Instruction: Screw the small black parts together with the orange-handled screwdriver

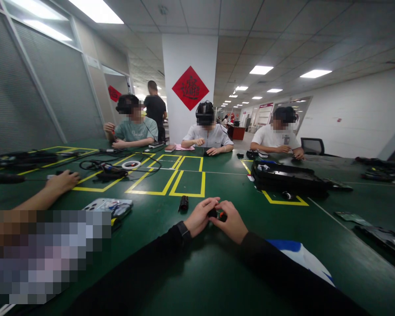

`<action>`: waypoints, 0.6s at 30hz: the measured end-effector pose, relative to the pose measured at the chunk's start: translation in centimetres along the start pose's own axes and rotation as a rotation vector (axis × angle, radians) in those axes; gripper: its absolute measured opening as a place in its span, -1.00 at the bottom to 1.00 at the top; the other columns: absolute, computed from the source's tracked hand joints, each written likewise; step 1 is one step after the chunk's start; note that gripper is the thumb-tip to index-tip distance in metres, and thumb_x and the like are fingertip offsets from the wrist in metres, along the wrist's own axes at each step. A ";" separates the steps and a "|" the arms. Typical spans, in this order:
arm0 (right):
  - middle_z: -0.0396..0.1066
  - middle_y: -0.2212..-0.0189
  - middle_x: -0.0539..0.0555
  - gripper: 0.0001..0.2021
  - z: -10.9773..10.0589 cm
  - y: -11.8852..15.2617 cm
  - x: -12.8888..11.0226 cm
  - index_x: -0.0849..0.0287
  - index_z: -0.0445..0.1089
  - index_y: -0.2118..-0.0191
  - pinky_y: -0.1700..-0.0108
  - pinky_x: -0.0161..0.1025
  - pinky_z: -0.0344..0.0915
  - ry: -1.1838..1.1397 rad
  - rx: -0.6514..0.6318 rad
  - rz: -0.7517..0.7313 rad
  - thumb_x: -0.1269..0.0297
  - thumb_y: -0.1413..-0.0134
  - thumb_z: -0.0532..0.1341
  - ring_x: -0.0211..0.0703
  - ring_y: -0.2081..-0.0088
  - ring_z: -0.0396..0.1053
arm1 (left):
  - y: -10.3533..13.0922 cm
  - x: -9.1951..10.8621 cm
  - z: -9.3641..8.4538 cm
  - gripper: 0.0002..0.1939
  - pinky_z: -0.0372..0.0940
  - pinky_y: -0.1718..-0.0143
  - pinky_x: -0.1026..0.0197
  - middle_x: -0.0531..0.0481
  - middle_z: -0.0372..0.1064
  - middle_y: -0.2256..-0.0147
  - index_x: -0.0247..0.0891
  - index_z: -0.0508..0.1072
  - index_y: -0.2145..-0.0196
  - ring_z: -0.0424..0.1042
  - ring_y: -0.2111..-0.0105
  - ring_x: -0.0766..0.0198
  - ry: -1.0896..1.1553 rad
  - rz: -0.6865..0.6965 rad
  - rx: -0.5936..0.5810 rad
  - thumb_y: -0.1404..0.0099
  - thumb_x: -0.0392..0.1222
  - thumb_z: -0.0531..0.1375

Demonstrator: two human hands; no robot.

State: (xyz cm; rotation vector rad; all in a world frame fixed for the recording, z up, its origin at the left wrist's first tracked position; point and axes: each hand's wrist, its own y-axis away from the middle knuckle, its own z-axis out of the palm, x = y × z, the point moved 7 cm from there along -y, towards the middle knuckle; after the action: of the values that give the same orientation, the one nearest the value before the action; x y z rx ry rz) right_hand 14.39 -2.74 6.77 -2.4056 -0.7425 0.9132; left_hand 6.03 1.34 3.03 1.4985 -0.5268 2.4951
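Both my hands meet over the green table [184,281], near the middle of the head view. My left hand [201,217] has a dark watch band at the wrist, and its fingers are closed round a small black part [212,213]. From the other side my right hand [231,220] pinches a small black piece with an orange-red end [223,216]. Whether the two pieces are joined is hidden by my fingers. Just left of and beyond my left hand, a short black cylinder [183,203] stands on the table.
Left of me are a co-worker's hand [63,181] and a clear bag of parts [110,205]. Cables [105,169] lie beyond. A long black tray [288,175] stands at the right; a blue-and-white sheet [301,256] lies by my right sleeve. Several people sit opposite.
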 end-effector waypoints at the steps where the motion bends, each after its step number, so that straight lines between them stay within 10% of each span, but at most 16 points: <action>1: 0.27 0.30 0.06 -0.78 -0.1 0.0 0.3 0.15 0.25 0.31 0.17 -0.17 0.16 -0.038 0.021 0.020 0.23 0.15 0.22 -0.11 0.21 0.20 | -0.1 0.2 -0.1 -0.76 0.18 0.18 0.26 -0.11 0.28 0.14 -0.34 0.37 0.36 0.28 0.22 0.31 0.015 0.031 -0.003 -0.09 -0.09 0.16; 9: 0.28 0.32 0.05 -0.50 -0.6 -0.3 3.1 0.12 0.13 0.08 0.36 -0.27 0.26 -0.287 0.091 0.250 0.21 0.22 0.25 -0.21 0.34 0.27 | -0.1 3.1 -1.4 -0.73 0.13 0.14 0.22 -0.04 0.28 0.30 -0.30 0.30 0.33 0.24 0.24 0.29 -0.635 0.292 0.085 -0.22 -0.04 -0.04; 18: 0.32 0.41 0.03 -0.53 -6.3 -1.0 12.2 0.17 0.20 0.22 0.42 -0.23 0.32 -0.372 0.060 0.552 0.13 0.33 0.29 -0.19 0.41 0.33 | 2.0 1.4 2.2 -0.87 0.09 0.13 0.18 -0.09 0.17 0.15 -0.26 0.31 0.36 0.17 0.15 0.22 -1.308 0.405 -0.335 -0.19 -0.17 0.04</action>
State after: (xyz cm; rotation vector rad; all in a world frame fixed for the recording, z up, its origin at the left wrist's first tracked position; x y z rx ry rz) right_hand 26.20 4.19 6.02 -2.4533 -0.1480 1.6022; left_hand 6.50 -1.37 4.84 2.8594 -1.4042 1.1071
